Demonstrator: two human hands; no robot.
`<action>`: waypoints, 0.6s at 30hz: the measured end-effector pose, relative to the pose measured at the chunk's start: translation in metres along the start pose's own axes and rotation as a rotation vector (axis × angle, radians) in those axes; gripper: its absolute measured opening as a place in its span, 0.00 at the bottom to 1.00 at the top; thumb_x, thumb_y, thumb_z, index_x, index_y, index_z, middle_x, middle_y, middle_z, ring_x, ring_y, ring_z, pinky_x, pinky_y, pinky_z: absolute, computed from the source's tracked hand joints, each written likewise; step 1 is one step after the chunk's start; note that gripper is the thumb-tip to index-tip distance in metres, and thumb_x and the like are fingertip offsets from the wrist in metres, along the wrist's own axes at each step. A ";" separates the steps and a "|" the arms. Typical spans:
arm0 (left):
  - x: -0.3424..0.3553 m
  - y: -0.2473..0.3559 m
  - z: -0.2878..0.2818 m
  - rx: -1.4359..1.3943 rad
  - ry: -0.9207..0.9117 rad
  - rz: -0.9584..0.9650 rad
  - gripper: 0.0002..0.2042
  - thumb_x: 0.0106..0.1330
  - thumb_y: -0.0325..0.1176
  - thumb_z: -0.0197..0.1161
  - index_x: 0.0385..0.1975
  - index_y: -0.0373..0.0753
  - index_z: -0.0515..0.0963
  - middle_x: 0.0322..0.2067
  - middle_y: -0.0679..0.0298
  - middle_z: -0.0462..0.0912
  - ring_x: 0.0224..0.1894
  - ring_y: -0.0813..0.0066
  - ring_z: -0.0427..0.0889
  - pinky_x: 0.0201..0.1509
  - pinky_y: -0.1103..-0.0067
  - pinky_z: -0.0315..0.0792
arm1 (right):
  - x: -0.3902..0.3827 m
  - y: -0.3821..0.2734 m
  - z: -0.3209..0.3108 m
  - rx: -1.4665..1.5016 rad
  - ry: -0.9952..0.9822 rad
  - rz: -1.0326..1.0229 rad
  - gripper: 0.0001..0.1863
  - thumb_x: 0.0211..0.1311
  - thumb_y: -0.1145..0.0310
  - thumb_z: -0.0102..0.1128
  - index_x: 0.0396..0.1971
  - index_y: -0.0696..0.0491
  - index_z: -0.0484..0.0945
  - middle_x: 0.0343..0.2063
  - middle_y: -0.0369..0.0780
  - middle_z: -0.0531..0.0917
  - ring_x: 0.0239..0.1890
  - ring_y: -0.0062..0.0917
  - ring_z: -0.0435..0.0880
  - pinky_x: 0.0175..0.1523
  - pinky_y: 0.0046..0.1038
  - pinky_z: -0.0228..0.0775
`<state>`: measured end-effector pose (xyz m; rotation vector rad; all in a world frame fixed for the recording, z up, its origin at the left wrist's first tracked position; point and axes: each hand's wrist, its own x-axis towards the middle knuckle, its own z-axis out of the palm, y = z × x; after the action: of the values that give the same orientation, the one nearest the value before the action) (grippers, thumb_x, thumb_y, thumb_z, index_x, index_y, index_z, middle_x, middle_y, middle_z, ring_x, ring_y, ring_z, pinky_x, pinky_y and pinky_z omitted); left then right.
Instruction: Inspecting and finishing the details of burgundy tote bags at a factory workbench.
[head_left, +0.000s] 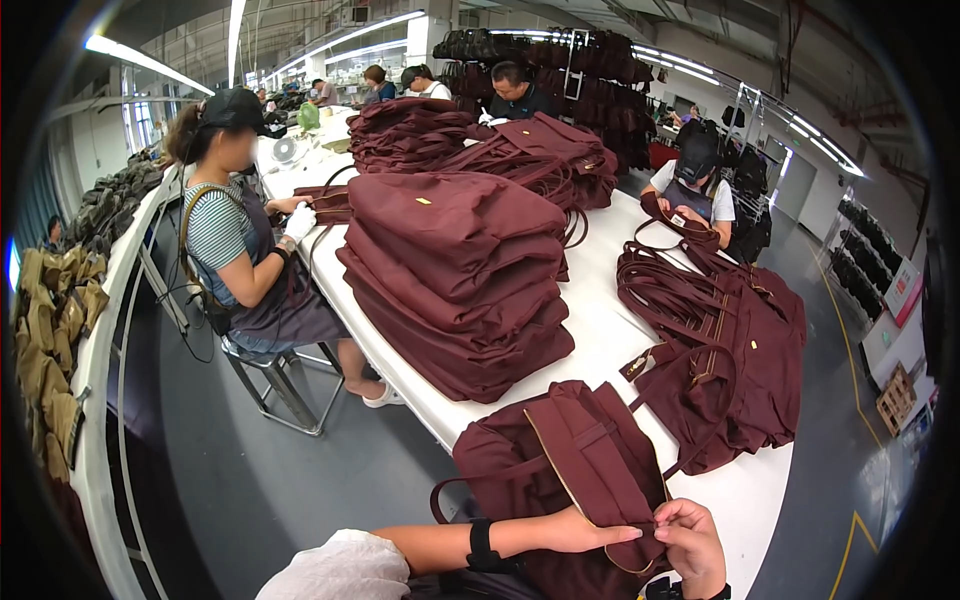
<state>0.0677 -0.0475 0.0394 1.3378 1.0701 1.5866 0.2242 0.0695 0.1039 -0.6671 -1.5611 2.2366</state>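
A maroon fabric bag [588, 440] with a gold-coloured zipper line lies in front of me at the table's near end. My left hand [580, 530] grips its near edge, the thumb laid over the fabric and the fingers hidden beneath. At the corner beside that thumb, my right hand [692, 545] pinches the bag's edge between thumb and fingers. Whether a small part also sits in that pinch is too fine to tell. One strap of the bag loops out to its left.
A tall maroon bag stack [455, 280] stands ahead on the white table [600, 340]. More strapped maroon bags [730, 370] are heaped at right. A seated person [250, 230] with white gloves works at left, another person [692, 190] at far right. Khaki bags [55, 330] line the left side.
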 end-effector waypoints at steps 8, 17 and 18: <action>0.003 -0.001 0.001 0.006 -0.007 -0.004 0.13 0.62 0.36 0.62 0.40 0.33 0.76 0.35 0.65 0.79 0.37 0.76 0.76 0.41 0.80 0.71 | 0.003 0.003 -0.002 0.013 0.023 -0.009 0.08 0.41 0.83 0.61 0.26 0.59 0.76 0.28 0.37 0.78 0.27 0.15 0.74 0.35 0.15 0.64; 0.000 -0.002 0.003 0.044 0.037 0.045 0.12 0.62 0.36 0.62 0.39 0.33 0.76 0.34 0.65 0.79 0.35 0.76 0.76 0.39 0.80 0.72 | 0.004 0.009 -0.003 -0.016 0.052 -0.026 0.08 0.40 0.84 0.60 0.25 0.59 0.76 0.27 0.36 0.78 0.27 0.16 0.74 0.36 0.15 0.66; -0.001 -0.002 0.004 0.042 0.041 0.046 0.12 0.62 0.36 0.62 0.39 0.33 0.76 0.33 0.65 0.79 0.35 0.76 0.77 0.40 0.80 0.72 | 0.003 0.010 -0.003 -0.020 0.053 -0.027 0.08 0.40 0.84 0.60 0.25 0.59 0.76 0.27 0.36 0.78 0.27 0.15 0.74 0.36 0.15 0.66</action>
<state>0.0717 -0.0469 0.0377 1.3713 1.1105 1.6398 0.2231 0.0698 0.0929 -0.7005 -1.5598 2.1687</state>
